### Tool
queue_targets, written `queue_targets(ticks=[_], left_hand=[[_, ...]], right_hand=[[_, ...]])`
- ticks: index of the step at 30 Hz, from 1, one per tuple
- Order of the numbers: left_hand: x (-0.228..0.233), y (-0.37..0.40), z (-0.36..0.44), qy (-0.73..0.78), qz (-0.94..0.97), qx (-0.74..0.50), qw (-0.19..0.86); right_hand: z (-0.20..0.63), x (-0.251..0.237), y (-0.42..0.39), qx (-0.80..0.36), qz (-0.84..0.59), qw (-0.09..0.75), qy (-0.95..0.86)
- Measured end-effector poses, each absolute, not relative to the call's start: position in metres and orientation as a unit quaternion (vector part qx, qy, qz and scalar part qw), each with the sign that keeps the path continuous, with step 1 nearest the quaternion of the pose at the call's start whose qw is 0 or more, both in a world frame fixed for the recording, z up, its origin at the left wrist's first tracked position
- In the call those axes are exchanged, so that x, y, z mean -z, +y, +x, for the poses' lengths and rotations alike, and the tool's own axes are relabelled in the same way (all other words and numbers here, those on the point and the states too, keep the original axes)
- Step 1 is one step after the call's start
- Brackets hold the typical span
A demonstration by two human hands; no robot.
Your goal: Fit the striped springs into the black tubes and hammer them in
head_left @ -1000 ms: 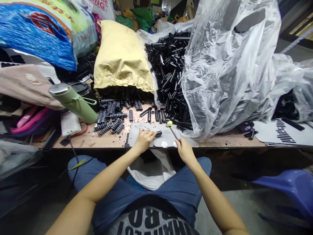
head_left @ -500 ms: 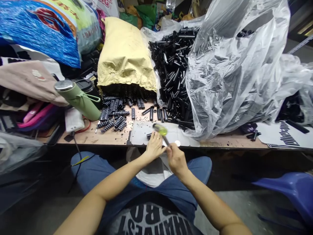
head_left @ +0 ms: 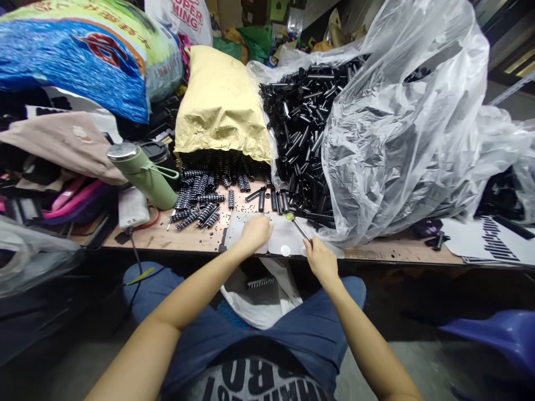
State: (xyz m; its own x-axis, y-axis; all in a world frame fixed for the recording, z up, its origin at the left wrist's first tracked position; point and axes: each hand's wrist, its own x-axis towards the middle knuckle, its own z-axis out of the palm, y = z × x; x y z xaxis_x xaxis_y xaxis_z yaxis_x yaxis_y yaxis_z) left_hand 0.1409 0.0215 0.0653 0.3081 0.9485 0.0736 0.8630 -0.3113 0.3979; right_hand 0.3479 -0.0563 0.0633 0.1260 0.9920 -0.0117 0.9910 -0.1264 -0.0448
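Observation:
My left hand (head_left: 256, 231) rests knuckles-up on a white sheet (head_left: 288, 240) at the table's front edge, its fingers curled down and hidden. My right hand (head_left: 321, 260) grips a thin metal tool (head_left: 300, 227) whose yellow-green end (head_left: 290, 216) points away over the sheet. Just beyond lie loose black tubes (head_left: 267, 197) and striped ribbed pieces (head_left: 200, 200). One ribbed piece (head_left: 259, 283) shows in the white bag (head_left: 251, 303) between my knees.
A yellow paper sack (head_left: 221, 108) spills ribbed pieces; a big clear plastic bag (head_left: 397, 122) holds a heap of black tubes (head_left: 301, 122). A green bottle (head_left: 144, 175) leans at the left among cloth and bags. A blue chair (head_left: 497, 334) stands at the lower right.
My right hand swung the tool in over my left hand, then back out to the right. The left hand moved forward onto the sheet, and a ribbed piece now shows in the white bag.

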Motion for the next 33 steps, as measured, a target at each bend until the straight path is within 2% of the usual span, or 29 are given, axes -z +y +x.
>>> queue_targets(ticks=[3,7,10,12,16,20,25,30,33], left_hand=[[-0.072,0.079,0.149,0.653,0.722,-0.174,0.151],[-0.072,0.106,0.153,0.684,0.676,-0.185,0.200],[-0.070,0.077,0.148,0.606,0.643,-0.286,0.371],[-0.069,0.050,0.143,0.521,0.594,-0.352,0.501],[-0.071,0.025,0.126,0.472,0.552,-0.392,0.565],[-0.066,0.047,0.108,0.533,0.573,-0.370,0.501],[-0.036,0.065,0.107,0.612,0.628,-0.339,0.341],[-0.027,0.091,0.098,0.660,0.661,-0.332,0.133],[-0.040,0.141,0.091,0.727,0.614,-0.292,0.092]], right_hand=[[0.355,-0.050,-0.047,-0.007,-0.751,0.022,-0.660],[0.351,-0.051,-0.031,-0.014,-0.688,0.152,-0.709],[0.339,-0.060,-0.011,-0.040,-0.597,0.243,-0.764],[0.328,-0.067,0.005,-0.076,-0.537,0.259,-0.799],[0.306,-0.073,0.024,-0.158,-0.464,0.260,-0.832],[0.286,-0.066,0.024,-0.164,-0.476,0.261,-0.824],[0.252,-0.035,0.019,-0.111,-0.548,0.202,-0.804],[0.239,-0.016,0.015,-0.080,-0.562,0.243,-0.787],[0.242,-0.017,0.008,-0.086,-0.561,0.268,-0.779]])
